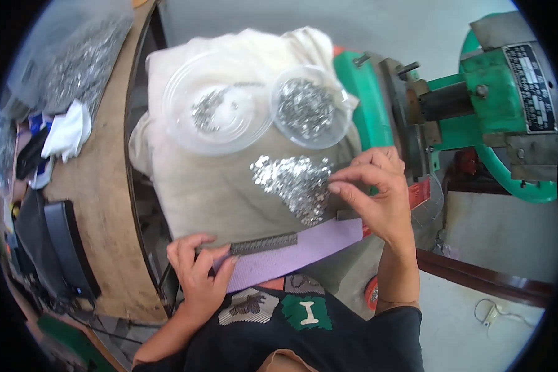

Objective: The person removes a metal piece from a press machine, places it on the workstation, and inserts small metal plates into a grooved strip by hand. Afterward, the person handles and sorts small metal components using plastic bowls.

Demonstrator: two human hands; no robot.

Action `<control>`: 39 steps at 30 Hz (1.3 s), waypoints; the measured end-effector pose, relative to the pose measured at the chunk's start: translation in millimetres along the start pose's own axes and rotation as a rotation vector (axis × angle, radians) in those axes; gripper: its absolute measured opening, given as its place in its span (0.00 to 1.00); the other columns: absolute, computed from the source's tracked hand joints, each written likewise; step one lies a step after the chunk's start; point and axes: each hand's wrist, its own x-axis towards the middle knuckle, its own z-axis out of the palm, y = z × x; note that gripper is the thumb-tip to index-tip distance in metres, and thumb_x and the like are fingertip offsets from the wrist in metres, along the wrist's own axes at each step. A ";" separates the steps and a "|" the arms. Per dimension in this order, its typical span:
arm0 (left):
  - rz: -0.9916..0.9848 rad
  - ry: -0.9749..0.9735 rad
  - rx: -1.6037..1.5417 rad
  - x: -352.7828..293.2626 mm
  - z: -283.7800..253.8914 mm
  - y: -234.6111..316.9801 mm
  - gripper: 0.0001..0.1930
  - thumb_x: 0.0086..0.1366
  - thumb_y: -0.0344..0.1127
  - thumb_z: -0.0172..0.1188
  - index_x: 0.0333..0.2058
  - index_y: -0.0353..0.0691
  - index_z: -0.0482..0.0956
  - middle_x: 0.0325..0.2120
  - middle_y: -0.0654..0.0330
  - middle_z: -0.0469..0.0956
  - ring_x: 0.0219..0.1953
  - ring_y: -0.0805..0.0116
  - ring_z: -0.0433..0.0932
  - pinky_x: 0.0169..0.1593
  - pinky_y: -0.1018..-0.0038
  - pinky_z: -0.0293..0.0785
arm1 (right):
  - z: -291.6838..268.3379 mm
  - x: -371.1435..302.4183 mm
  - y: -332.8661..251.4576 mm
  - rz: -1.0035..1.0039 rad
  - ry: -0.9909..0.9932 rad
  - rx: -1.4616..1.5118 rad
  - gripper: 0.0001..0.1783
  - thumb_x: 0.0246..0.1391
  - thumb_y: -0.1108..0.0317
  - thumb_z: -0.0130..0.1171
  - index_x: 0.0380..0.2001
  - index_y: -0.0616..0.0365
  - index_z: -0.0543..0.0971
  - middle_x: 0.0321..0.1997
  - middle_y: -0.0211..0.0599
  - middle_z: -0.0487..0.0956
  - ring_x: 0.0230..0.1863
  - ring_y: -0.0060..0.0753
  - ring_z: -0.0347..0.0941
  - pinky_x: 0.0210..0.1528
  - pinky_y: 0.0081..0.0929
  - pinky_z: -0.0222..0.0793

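Observation:
My left hand (197, 268) is closed on the left end of a dark grey notched bar (265, 243), thumb on the near side. Beneath the bar runs a purple textured strip (304, 248) along the near edge of the cloth. A heap of small shiny metal pieces (297, 183) lies loose on the cloth beyond it. At the heap's right edge my right hand (378, 192) has thumb and forefinger pinched together. Whatever sits between those fingertips is too small to make out.
A beige cloth (192, 192) covers the work surface. On it stand a clear lid-like dish (180, 133) and a clear tub (342, 127), both with metal pieces. Green machinery (499, 93) stands at right. A wooden table (105, 204) at left bears a bag of metal pieces (84, 62).

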 end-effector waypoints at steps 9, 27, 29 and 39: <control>-0.018 -0.025 -0.014 0.7 2.6 -1.5 0.13 0.46 0.30 0.72 0.32 0.41 0.82 0.41 0.56 0.73 0.47 0.54 0.66 0.51 0.60 0.61 | -10.2 52.1 15.9 -0.007 0.109 -0.316 0.07 0.43 0.61 0.71 0.28 0.49 0.87 0.29 0.28 0.76 0.39 0.37 0.70 0.46 0.36 0.58; 0.042 -0.056 0.010 -0.2 2.3 -10.5 0.14 0.45 0.33 0.72 0.32 0.42 0.80 0.41 0.55 0.72 0.46 0.55 0.66 0.51 0.61 0.59 | 14.6 84.7 18.3 -0.019 -0.082 -0.460 0.04 0.38 0.65 0.68 0.18 0.51 0.86 0.23 0.37 0.81 0.35 0.42 0.75 0.46 0.38 0.63; 0.040 -0.063 0.017 -0.5 1.7 -10.1 0.14 0.44 0.33 0.72 0.32 0.42 0.80 0.41 0.55 0.72 0.46 0.56 0.66 0.51 0.61 0.59 | 11.5 81.8 18.5 0.019 -0.084 -0.407 0.04 0.39 0.65 0.67 0.19 0.51 0.86 0.25 0.36 0.81 0.37 0.41 0.75 0.47 0.38 0.62; 0.016 -0.094 0.031 3.5 -0.2 -9.1 0.15 0.44 0.33 0.71 0.34 0.43 0.81 0.41 0.56 0.73 0.45 0.55 0.67 0.51 0.62 0.60 | -2.2 47.7 16.0 0.078 -0.012 0.259 0.05 0.40 0.71 0.71 0.23 0.55 0.84 0.23 0.27 0.77 0.30 0.29 0.69 0.37 0.27 0.61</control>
